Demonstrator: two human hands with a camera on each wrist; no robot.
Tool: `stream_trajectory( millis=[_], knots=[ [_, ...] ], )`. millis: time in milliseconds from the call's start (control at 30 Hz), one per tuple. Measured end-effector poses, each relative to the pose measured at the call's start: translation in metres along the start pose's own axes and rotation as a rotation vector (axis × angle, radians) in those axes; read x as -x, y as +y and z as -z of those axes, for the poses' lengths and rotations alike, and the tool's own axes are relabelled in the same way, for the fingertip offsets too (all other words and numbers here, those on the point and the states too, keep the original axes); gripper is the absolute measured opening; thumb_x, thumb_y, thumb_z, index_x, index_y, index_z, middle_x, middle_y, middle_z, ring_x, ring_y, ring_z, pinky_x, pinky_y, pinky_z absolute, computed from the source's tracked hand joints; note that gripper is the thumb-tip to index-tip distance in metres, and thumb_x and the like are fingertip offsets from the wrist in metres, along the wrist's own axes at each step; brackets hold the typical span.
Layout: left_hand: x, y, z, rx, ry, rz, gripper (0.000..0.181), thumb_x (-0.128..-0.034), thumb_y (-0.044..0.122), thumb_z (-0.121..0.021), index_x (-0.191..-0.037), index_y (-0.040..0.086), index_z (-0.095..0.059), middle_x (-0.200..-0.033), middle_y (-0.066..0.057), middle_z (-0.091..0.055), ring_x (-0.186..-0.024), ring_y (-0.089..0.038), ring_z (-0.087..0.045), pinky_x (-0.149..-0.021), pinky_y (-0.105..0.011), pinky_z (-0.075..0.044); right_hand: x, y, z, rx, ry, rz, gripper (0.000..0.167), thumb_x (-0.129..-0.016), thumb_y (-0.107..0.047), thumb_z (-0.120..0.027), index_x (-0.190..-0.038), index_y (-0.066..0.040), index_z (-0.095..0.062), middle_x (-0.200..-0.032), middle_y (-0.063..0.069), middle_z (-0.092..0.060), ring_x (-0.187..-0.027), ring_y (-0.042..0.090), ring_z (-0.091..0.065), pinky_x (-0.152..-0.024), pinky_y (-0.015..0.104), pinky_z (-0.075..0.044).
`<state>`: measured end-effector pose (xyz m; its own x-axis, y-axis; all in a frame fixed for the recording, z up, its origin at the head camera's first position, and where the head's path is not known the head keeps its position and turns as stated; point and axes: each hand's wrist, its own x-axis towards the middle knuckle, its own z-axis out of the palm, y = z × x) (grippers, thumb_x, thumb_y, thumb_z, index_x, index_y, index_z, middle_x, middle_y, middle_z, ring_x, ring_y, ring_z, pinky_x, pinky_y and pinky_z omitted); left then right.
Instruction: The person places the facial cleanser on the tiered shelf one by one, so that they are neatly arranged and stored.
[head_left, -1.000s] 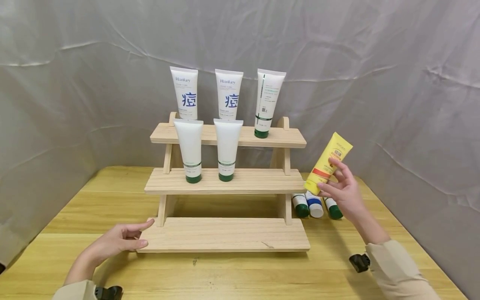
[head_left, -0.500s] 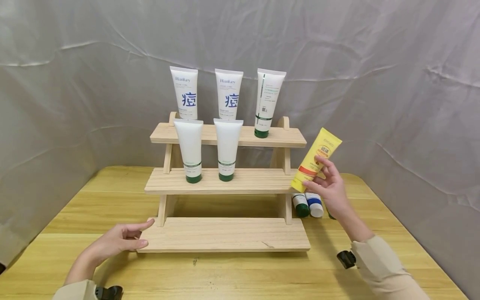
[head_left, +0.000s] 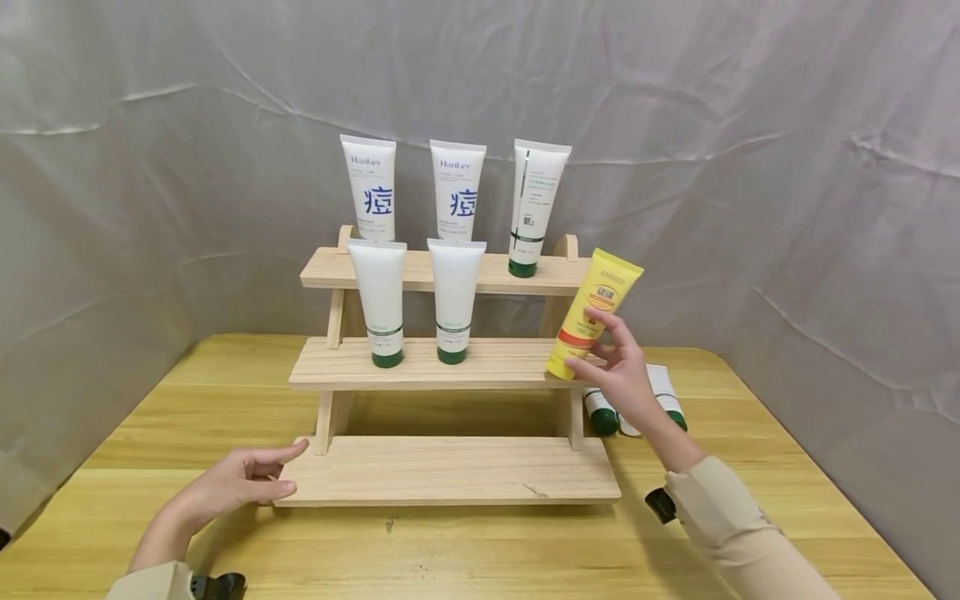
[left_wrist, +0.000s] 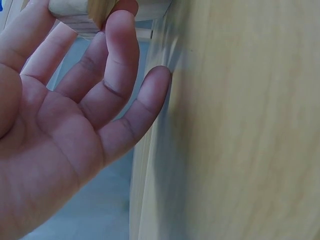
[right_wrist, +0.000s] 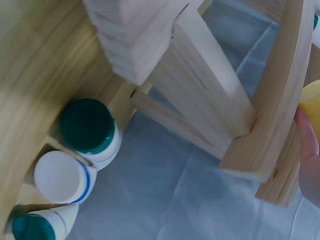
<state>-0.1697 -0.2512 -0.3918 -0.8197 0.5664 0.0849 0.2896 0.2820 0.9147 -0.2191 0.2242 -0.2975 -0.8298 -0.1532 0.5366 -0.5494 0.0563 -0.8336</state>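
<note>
My right hand pinches a yellow tube, slightly tilted with its cap low, at the right end of the middle shelf; whether the cap touches the wood I cannot tell. In the right wrist view part of the yellow tube shows beside the fingers. With its fingers and thumb my left hand grips the left end of the bottom shelf. The left wrist view shows that hand with fingers at a wooden edge. Two white tubes with green caps stand on the middle shelf.
On the top shelf stand two blue-lettered white tubes and a green-capped tube. Several tubes lie on the table at the rack's right, among them a green-capped one and a white-capped one. Grey cloth hangs behind.
My right hand has carried the yellow tube leftward, from beside the rack to the right end of the middle shelf, and the tube is more upright. The left hand has stayed in place.
</note>
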Motion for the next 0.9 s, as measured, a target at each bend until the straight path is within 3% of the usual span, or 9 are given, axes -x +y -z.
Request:
stream_trajectory(
  millis=[133, 233, 467, 567, 700, 800, 900],
  knots=[
    [0.0, 0.0, 0.0, 0.01, -0.003, 0.014, 0.05, -0.0875, 0.006, -0.055, -0.133, 0.002, -0.037, -0.088, -0.005, -0.062, -0.071, -0.006, -0.052, -0.059, -0.026, -0.044, -0.005, 0.001, -0.009, 0.059, -0.014, 0.02, 0.062, -0.076, 0.016, -0.06, -0.13, -0.002, -0.035, -0.121, 0.014, -0.04, -0.096, 0.013, -0.056, -0.066, 0.026, -0.05],
    [0.0, 0.0, 0.0, 0.011, -0.006, 0.014, 0.05, -0.0876, 0.006, -0.056, -0.133, -0.001, -0.035, -0.087, -0.006, -0.062, -0.069, -0.006, -0.053, -0.057, -0.026, -0.044, -0.01, 0.003, -0.015, 0.095, -0.018, 0.052, 0.06, -0.076, 0.016, -0.06, -0.128, 0.002, -0.035, -0.12, 0.018, -0.041, -0.094, 0.012, -0.056, -0.065, 0.024, -0.05],
    [0.0, -0.003, 0.001, 0.039, -0.013, 0.003, 0.05, -0.0877, 0.004, -0.055, -0.127, 0.034, -0.045, -0.088, -0.006, -0.062, -0.068, -0.007, -0.053, -0.058, -0.026, -0.044, -0.02, 0.007, -0.026, 0.171, -0.03, 0.102, 0.058, -0.074, 0.015, -0.062, -0.126, 0.004, -0.039, -0.118, 0.018, -0.036, -0.097, 0.038, -0.052, -0.066, 0.022, -0.049],
    [0.001, -0.003, 0.001, 0.038, -0.011, 0.004, 0.05, -0.0878, 0.004, -0.055, -0.127, 0.034, -0.045, -0.09, -0.008, -0.061, -0.07, -0.007, -0.053, -0.058, -0.026, -0.044, -0.023, 0.001, -0.033, 0.194, -0.036, 0.114, 0.057, -0.073, 0.018, -0.061, -0.125, 0.007, -0.039, -0.115, 0.021, -0.036, -0.096, 0.042, -0.05, -0.066, 0.023, -0.049],
    [0.0, -0.001, 0.0, 0.032, -0.003, 0.031, 0.05, -0.0876, 0.005, -0.055, -0.134, 0.009, -0.038, -0.094, -0.012, -0.062, -0.074, -0.007, -0.054, -0.06, -0.026, -0.045, -0.025, -0.01, -0.041, 0.225, -0.044, 0.132, 0.056, -0.072, 0.021, -0.06, -0.123, 0.01, -0.039, -0.111, 0.024, -0.036, -0.095, 0.043, -0.051, -0.068, 0.028, -0.05],
    [0.0, 0.001, 0.0, 0.025, -0.004, 0.043, 0.052, -0.0876, 0.007, -0.056, -0.13, -0.011, -0.031, -0.097, -0.012, -0.062, -0.076, -0.007, -0.055, -0.062, -0.026, -0.045, -0.027, -0.01, -0.044, 0.242, -0.058, 0.144, 0.055, -0.072, 0.021, -0.06, -0.122, 0.011, -0.04, -0.109, 0.024, -0.037, -0.094, 0.042, -0.051, -0.068, 0.034, -0.05],
    [0.0, 0.001, 0.0, 0.02, -0.006, 0.046, 0.053, -0.0875, 0.007, -0.056, -0.128, -0.015, -0.029, -0.096, -0.01, -0.063, -0.076, -0.007, -0.055, -0.062, -0.026, -0.045, -0.03, 0.0, -0.044, 0.244, -0.07, 0.156, 0.055, -0.072, 0.02, -0.061, -0.122, 0.009, -0.041, -0.11, 0.024, -0.037, -0.094, 0.042, -0.052, -0.068, 0.039, -0.05]
  ],
)
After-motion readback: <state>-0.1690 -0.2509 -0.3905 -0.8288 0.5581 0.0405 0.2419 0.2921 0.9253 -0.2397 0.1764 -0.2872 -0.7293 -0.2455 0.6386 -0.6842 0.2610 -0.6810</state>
